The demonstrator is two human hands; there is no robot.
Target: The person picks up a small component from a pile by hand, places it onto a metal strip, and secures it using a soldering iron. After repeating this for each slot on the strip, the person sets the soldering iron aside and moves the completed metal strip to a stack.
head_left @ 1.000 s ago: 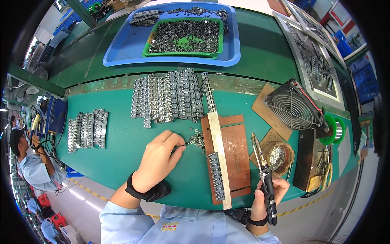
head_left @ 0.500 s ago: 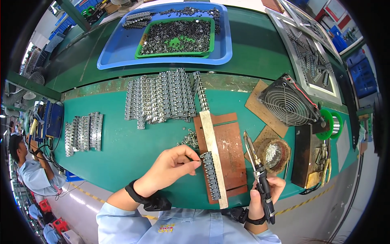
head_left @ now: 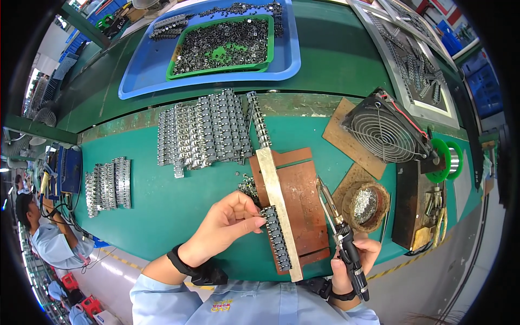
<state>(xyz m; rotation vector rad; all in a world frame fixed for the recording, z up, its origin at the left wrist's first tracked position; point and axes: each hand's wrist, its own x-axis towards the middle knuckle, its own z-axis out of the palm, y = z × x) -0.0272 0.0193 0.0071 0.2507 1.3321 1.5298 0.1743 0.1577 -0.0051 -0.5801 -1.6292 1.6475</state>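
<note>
My left hand (head_left: 227,221) is closed in a pinch, with thumb and forefinger at the upper end of a dark strip of small electronic parts (head_left: 278,238). Whatever lies between those fingertips is too small to make out. The strip rests along the left side of a pale metal bar (head_left: 279,206), which lies across a reddish-brown board (head_left: 303,200). In my right hand (head_left: 368,253) is a black-handled soldering iron (head_left: 349,252). Its tip points up and away over the board's right edge, apart from the strip. Small loose metal pieces (head_left: 248,187) lie just beyond my left hand.
Rows of finished-looking strips (head_left: 208,130) lie beyond, with a smaller group (head_left: 108,184) at left. A fan (head_left: 382,130), a round pot (head_left: 368,206) and a green solder spool (head_left: 447,161) stand at right. A blue tray (head_left: 211,81) sits at the back; a co-worker (head_left: 51,233) is far left.
My left fingertips have come closer to the strip's upper end. The soldering iron's tip has shifted slightly left, still in my right hand. The whole view has turned a little.
</note>
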